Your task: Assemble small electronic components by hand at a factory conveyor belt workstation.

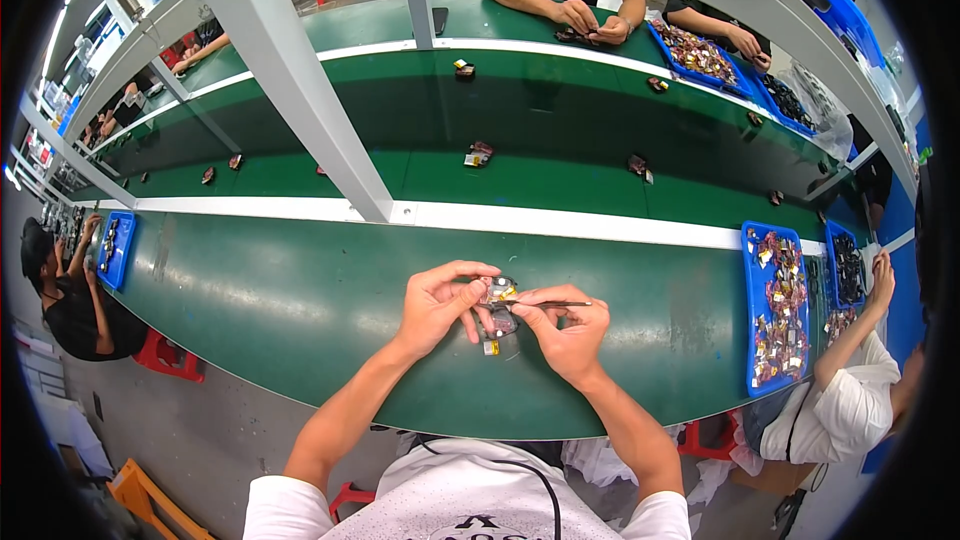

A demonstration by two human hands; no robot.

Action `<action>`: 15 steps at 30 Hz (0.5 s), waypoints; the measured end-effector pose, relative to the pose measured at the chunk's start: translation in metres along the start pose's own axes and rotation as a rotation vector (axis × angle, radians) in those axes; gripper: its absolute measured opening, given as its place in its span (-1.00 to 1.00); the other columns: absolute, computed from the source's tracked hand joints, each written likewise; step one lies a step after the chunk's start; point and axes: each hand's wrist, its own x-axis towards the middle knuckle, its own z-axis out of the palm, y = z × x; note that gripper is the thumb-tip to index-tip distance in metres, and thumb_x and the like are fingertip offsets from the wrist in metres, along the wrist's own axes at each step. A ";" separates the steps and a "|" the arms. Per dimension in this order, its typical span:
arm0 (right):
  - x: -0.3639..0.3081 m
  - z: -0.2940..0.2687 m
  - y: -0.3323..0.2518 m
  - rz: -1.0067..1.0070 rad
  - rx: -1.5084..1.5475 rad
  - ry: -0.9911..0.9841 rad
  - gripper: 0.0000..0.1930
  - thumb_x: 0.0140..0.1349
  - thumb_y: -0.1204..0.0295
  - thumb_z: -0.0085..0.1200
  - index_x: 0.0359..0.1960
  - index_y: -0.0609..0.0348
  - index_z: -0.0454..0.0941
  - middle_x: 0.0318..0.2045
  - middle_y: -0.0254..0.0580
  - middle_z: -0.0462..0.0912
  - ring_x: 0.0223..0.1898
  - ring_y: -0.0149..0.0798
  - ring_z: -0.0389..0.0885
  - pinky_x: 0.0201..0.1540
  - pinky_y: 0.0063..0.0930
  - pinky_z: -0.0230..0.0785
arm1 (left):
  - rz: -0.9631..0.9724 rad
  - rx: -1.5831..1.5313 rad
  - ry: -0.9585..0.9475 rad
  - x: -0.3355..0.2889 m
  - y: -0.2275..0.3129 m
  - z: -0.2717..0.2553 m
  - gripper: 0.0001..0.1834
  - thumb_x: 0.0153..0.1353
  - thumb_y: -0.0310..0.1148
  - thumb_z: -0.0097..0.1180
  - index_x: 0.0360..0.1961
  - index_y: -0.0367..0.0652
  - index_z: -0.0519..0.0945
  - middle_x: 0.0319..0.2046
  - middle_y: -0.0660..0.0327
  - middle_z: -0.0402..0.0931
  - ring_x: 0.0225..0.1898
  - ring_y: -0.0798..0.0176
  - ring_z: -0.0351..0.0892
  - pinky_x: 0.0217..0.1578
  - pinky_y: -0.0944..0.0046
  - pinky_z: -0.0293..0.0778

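Note:
Over the green worktable point(300, 290), my left hand point(436, 312) pinches a small electronic assembly point(500, 290) between thumb and fingers. The assembly has dark and clear parts and a yellow patch. Below the fingers hangs a small piece with a yellow and white label point(491, 348), apparently joined to it. My right hand point(573, 338) is closed on a slim dark pair of tweezers point(572, 303), held almost level. Their tip points left and meets the assembly near the yellow patch. Fingers hide part of the assembly, so the exact contact spot cannot be made out.
A blue tray point(750, 340) full of small assemblies stands to the right, beside a blue tray of black parts point(847, 265). Beyond a white rail point(560, 224), a green conveyor belt point(560, 175) carries scattered assemblies. A grey post point(300, 70) rises ahead. Co-workers sit left, right and across.

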 end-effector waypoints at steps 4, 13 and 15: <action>-0.001 0.000 0.000 0.022 -0.011 -0.022 -0.90 0.08 0.65 0.39 -0.38 0.27 0.71 -0.38 -0.16 0.78 -0.63 -0.68 0.40 -0.61 -0.75 0.10 | 0.001 0.050 0.020 -0.001 0.001 0.001 -0.69 0.43 -0.44 0.10 0.07 -0.46 0.54 -0.29 -0.04 0.64 -0.46 0.14 0.74 -0.63 0.35 0.63; -0.001 0.000 0.004 0.043 -0.006 0.016 -0.89 0.07 0.61 0.41 -0.37 0.26 0.74 -0.57 -0.41 0.65 -0.71 -0.70 0.23 -0.65 -0.68 -0.02 | -0.008 0.056 0.055 -0.002 0.002 0.006 -0.73 0.38 -0.53 0.12 0.05 -0.46 0.54 -0.32 -0.01 0.65 -0.46 0.18 0.73 -0.62 0.35 0.63; -0.001 0.000 0.005 0.051 0.016 0.009 -0.89 0.07 0.62 0.41 -0.36 0.26 0.73 -0.61 -0.43 0.60 -0.71 -0.71 0.23 -0.65 -0.68 -0.04 | -0.009 0.052 0.059 -0.002 0.002 0.006 -0.74 0.38 -0.54 0.12 0.04 -0.46 0.54 -0.34 0.00 0.65 -0.47 0.18 0.73 -0.61 0.35 0.63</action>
